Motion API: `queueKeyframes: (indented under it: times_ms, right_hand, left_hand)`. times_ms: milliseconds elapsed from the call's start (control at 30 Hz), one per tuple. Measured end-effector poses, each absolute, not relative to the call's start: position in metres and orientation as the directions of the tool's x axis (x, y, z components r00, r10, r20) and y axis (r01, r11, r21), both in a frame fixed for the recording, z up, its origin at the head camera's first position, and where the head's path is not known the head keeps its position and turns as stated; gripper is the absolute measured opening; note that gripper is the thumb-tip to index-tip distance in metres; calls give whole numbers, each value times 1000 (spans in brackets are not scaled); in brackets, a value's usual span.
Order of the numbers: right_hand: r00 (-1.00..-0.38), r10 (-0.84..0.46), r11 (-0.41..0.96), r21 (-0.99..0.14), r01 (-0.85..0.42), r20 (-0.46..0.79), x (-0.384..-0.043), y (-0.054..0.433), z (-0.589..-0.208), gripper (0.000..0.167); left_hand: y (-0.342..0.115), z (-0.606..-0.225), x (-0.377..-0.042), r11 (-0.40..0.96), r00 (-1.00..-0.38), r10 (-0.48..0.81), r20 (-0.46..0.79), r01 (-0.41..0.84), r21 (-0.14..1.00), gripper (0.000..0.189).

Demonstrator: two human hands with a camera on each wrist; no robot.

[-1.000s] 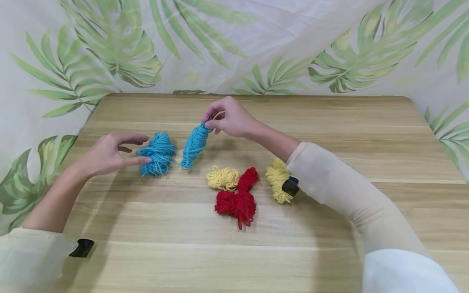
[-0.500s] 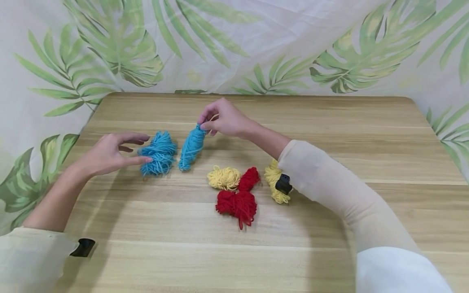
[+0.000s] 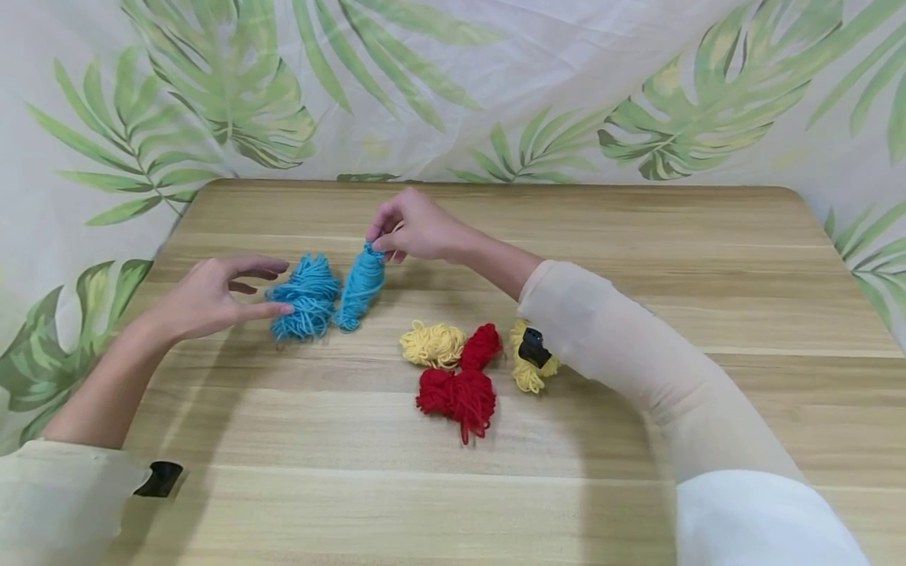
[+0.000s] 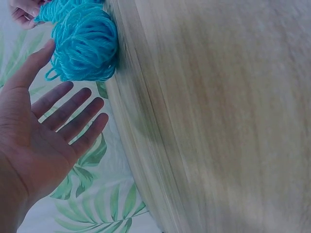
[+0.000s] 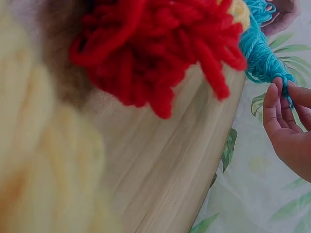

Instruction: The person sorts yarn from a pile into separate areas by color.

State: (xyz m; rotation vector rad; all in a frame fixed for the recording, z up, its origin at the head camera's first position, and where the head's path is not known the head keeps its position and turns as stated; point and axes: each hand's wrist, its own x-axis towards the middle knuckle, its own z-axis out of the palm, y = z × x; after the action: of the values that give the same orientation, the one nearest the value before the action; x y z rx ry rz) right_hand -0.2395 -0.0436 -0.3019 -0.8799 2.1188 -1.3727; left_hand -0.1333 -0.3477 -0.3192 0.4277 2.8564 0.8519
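My right hand [image 3: 418,226] pinches the top end of a slim blue yarn bundle [image 3: 362,288], which hangs at a slant with its lower end at the tabletop. In the right wrist view, thumb and fingers close on the tip of that blue bundle [image 5: 265,58]. Just left of it lies a fluffier blue yarn bundle [image 3: 311,297]; the two look very near, and I cannot tell if they touch. Beside the fluffy one is my left hand [image 3: 212,296], fingers extended. The left wrist view has the left palm [image 4: 43,141] spread, thumb tip at the blue yarn [image 4: 87,43].
Red yarn bundles [image 3: 458,397] lie mid-table against a yellow bundle [image 3: 432,344]. Another yellow bundle [image 3: 527,373] is partly hidden under the right sleeve [image 3: 602,330]. Behind the wooden table [image 3: 637,236] hangs a leaf-print cloth [image 3: 545,71].
My right hand has carried the slim blue bundle leftward, closer to the fluffy blue one. The left hand has stayed in place.
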Motion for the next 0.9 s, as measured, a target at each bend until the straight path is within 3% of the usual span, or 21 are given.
queueKeyframes:
  times_ms: [900]
  right_hand:
    - [-671,-735,376,-882,-285,-97,-249,-70,-317,6]
  left_hand:
    - [-349,-320,-133,781,-940,342,-12,277,560,59]
